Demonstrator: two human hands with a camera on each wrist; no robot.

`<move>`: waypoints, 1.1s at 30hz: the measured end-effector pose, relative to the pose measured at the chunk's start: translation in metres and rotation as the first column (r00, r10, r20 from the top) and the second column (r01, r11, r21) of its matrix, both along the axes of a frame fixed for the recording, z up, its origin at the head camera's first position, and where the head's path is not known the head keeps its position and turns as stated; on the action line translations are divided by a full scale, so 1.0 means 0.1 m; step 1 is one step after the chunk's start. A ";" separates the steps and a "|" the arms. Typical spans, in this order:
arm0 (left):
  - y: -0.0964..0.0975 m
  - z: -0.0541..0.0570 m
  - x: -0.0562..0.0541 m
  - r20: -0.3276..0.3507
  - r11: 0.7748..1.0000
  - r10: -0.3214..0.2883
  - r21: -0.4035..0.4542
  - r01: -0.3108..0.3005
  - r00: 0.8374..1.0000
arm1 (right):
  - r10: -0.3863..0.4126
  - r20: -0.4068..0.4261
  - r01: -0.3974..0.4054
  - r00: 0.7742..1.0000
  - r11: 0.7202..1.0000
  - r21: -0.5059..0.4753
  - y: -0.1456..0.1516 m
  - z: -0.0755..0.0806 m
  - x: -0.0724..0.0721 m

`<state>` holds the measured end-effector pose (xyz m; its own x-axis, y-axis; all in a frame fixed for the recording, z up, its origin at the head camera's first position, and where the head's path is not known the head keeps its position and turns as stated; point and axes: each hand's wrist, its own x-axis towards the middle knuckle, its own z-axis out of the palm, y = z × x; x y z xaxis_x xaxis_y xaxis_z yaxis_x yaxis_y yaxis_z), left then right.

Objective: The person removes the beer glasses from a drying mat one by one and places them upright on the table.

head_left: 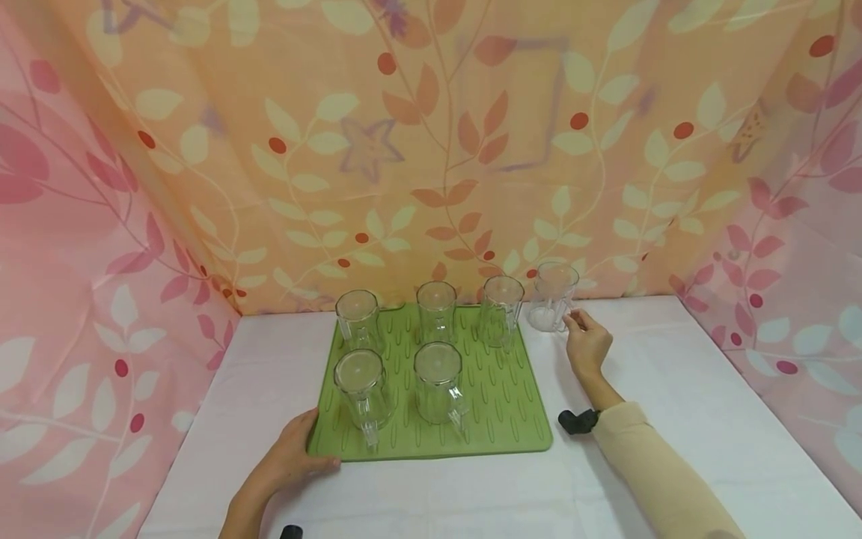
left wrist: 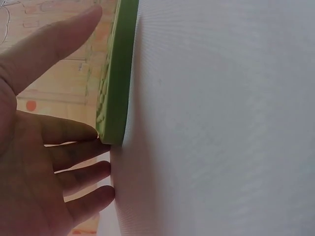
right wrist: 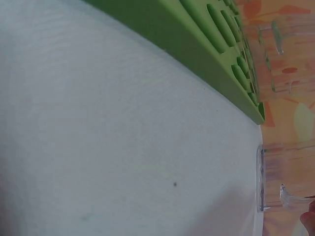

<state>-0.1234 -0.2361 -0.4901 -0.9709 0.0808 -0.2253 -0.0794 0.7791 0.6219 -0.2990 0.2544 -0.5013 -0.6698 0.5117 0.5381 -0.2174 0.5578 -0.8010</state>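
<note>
Several clear glass mugs, among them a front mug [head_left: 438,385], stand upside down on a green ridged drying mat [head_left: 491,430]. My right hand [head_left: 589,340] pinches the handle of another clear mug [head_left: 555,288], which stands upright on the white cloth just off the mat's back right corner. In the right wrist view, that mug's thick base [right wrist: 261,179] meets the cloth, and only a fingertip [right wrist: 309,221] shows at its handle. My left hand [head_left: 299,453] rests at the mat's front left corner with fingers [left wrist: 81,155] extended, some touching its edge; the thumb is spread apart.
A white cloth [head_left: 626,479] covers the table. Behind it hangs an orange leaf-patterned curtain [head_left: 444,150], close to the back mugs. Pink patterned cloths [head_left: 60,299] stand at both sides. A black device [head_left: 578,421] sits at the right wrist.
</note>
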 end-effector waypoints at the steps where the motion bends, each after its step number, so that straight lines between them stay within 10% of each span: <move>1: 0.00 0.01 0.00 0.001 1.000 -0.001 -0.011 0.001 1.000 | 0.005 -0.003 -0.005 1.000 1.000 -0.004 0.00 0.00 0.00; 19: 0.00 -0.02 -0.01 -0.027 0.997 -0.009 -0.072 0.007 1.000 | 0.107 0.051 -0.103 0.993 0.991 -0.082 0.01 0.02 0.04; 33: 0.02 -0.01 -0.04 -0.001 0.997 0.004 -0.078 -0.004 1.000 | 0.123 0.159 -0.110 0.980 0.990 -0.084 0.05 0.23 0.55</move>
<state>-0.1272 -0.2344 -0.4914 -0.9715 0.0594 -0.2296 -0.0818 0.8247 0.5596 -0.2440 0.2596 -0.4781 -0.8030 0.4594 0.3795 -0.1397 0.4740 -0.8694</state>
